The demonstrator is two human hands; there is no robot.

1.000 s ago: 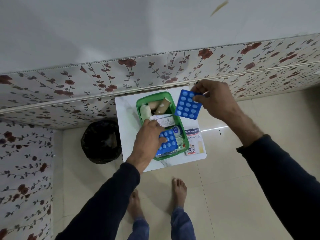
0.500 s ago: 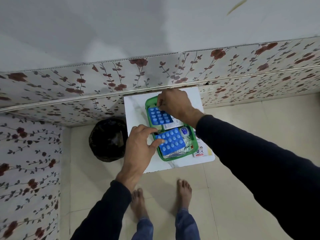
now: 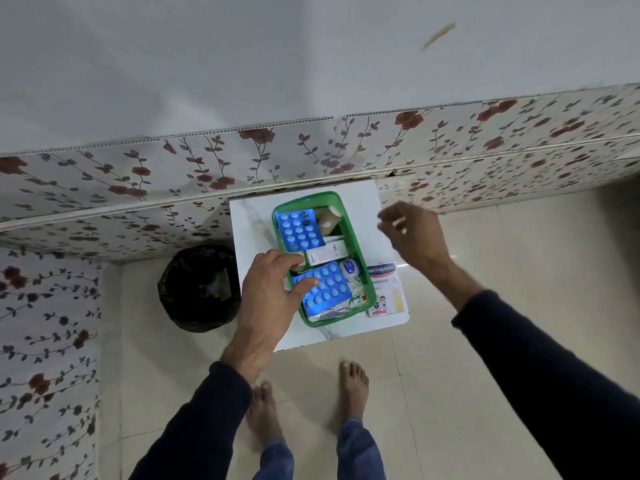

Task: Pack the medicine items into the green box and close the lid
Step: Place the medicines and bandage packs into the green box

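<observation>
Sitting on a small white table [image 3: 249, 237] against the flowered wall, the green box [image 3: 346, 216] is open and already crowded. A blue pill sheet [image 3: 300, 228] lies at its far end beside a tan roll [image 3: 329, 221], a white carton [image 3: 325, 252] lies across the middle, and a second blue pill sheet [image 3: 327, 289] covers the near end next to a small white and blue bottle [image 3: 349, 267] and some silver foil strips [image 3: 332, 311]. Most of the packing therefore looks done. One item is clearly left outside: a plaster packet [image 3: 384, 289] lies flat on the table, just beside the box's right wall. No lid can be picked out in this view, so closing appears not to have begun, and where the lid is cannot be told. The left hand [image 3: 273, 292] rests over the box's near left rim, fingers loosely spread with the tips pressing on the near pill sheet and nothing pinched between them. The right hand [image 3: 412, 233] hangs in the air to the right of the box, blurred, fingers apart and holding nothing. Judging by this, what remains is putting the plaster packet in, perhaps pressing the contents down so they sit below the rim, then fitting the lid. A black bin [image 3: 199, 287] stands on the floor left of the table, well clear of the work.
</observation>
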